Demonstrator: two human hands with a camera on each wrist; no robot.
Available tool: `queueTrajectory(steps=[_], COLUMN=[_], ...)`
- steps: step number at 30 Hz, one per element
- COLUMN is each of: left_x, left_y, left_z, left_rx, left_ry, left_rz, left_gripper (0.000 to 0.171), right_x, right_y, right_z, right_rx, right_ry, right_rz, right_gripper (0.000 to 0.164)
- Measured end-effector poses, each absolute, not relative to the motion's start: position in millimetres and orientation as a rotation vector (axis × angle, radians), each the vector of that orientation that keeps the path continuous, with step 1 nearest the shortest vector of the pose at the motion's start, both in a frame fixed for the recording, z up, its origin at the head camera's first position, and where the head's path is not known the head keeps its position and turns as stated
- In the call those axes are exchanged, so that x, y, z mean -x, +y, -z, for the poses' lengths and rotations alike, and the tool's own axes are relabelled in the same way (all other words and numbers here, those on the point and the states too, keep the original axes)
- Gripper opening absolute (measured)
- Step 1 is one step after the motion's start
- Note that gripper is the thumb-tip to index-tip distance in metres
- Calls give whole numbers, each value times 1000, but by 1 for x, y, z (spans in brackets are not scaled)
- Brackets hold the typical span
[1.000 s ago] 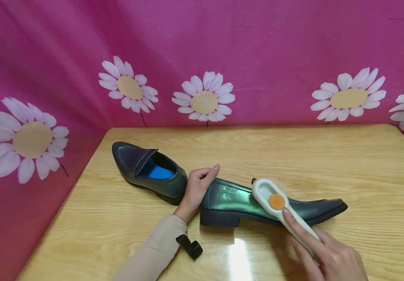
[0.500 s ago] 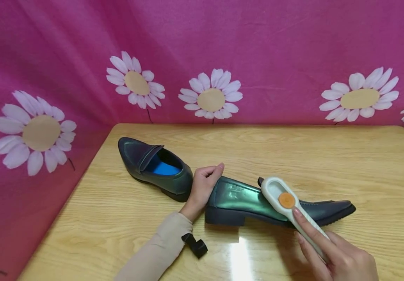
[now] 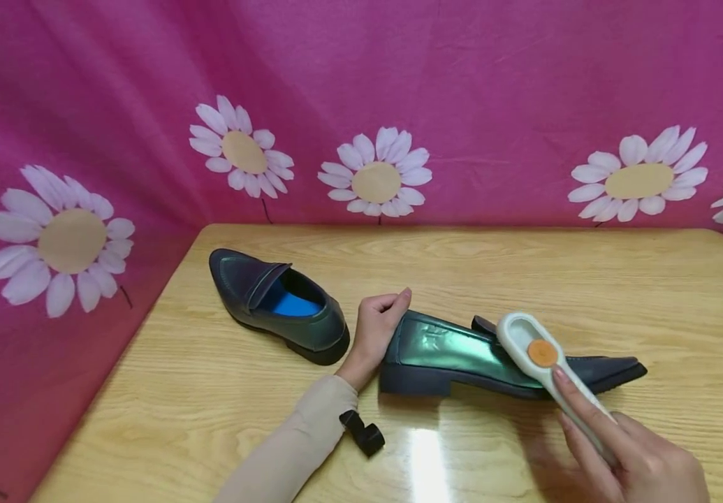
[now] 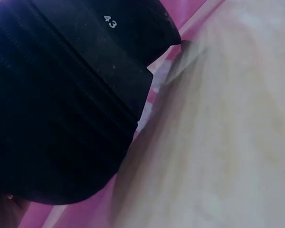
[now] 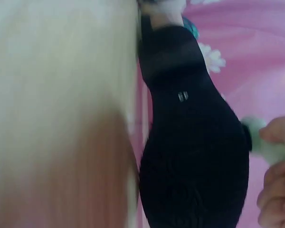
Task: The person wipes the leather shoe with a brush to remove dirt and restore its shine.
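My left hand [image 3: 376,332] grips a dark green loafer [image 3: 449,349] at its heel end, thumb upward; the other fingers are largely hidden. The shoe's toe points right and its side faces me. Its black sole [image 4: 71,118], marked 43, fills much of the left wrist view. My right hand [image 3: 644,450] grips a white-handled brush [image 3: 518,332] with a round orange button, index finger along the handle near the button. The brush head overlaps the shoe's upper near the strap; its underside is hidden. In the right wrist view the sole [image 5: 194,142] stands above the table.
A matching loafer [image 3: 311,328] with a blue insole stands on the wooden table [image 3: 147,419], left of my left hand. A black strap [image 3: 364,433] hangs at my left sleeve. Pink cloth [image 3: 493,84] with white daisies borders the table's back and left sides.
My right hand has moved the brush rightward along the loafer, a little toward its toe. My left hand and the held loafer have shifted slightly right. The other loafer stays put.
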State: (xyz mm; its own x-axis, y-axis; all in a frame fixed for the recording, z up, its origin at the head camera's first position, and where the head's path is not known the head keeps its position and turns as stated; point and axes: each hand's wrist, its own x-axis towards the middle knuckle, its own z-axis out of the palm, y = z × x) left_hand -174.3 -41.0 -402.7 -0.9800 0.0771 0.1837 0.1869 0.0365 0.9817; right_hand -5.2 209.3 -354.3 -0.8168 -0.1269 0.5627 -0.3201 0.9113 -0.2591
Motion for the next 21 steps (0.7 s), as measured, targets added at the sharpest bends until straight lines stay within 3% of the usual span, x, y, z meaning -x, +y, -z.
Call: queueTrajectory(steps=[5,11,14,21], left_x=[180,179,176,173], left_y=[-39,-44,-43,-41], left_z=[406,386,373,366], left_rx=[460,974,1141,1127], left_ry=[-2189,-2190,-2153,-2245], left_rz=[1916,1164,858,690], left_gripper=[49,32,26,28], right_x=[1,-1,-3,1], right_y=[205,210,207,218], right_z=[355,352,354,355], right_rx=[-462,-368,-405,-322], right_ry=[-2520,-2511,-2525,-2555], right_rz=[-469,-463,-429,-419], right_gripper=[42,45,55,49])
